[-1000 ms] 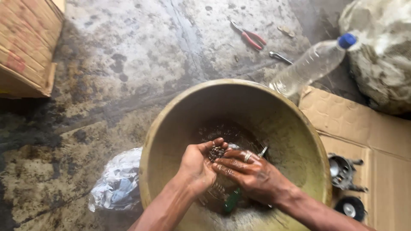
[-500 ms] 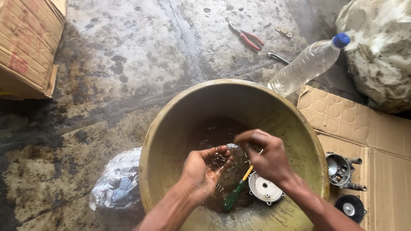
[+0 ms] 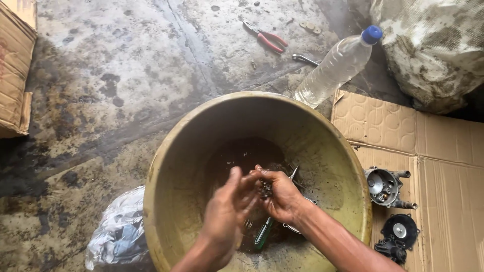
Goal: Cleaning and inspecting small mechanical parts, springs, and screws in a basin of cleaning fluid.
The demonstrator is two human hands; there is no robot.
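Both my hands are down inside a big, dirty yellow-green bowl (image 3: 169, 156) with dark liquid at its bottom. My right hand (image 3: 285, 199) is cupped around a small heap of metal parts (image 3: 264, 189). Blurred, with its back up, my left hand (image 3: 227, 211) tilts over them, and its fingers reach to the right hand's palm. Below the hands lies a green-handled screwdriver (image 3: 262, 234). A round metal cover (image 3: 305, 201) peeks out under my right wrist.
A clear plastic bottle (image 3: 333, 68) with a blue cap leans behind the bowl. Red-handled pliers (image 3: 266, 38) and a small wrench (image 3: 304, 59) lie on the stained concrete. A carburettor body (image 3: 385, 187) and a black disc (image 3: 398, 231) rest on cardboard (image 3: 443, 166). Crumpled bag (image 3: 118, 234) at left.
My right hand has dropped from above the bowl's middle and now cups the small parts that lay in my left palm. My left hand has turned over onto it. The view shifted right.
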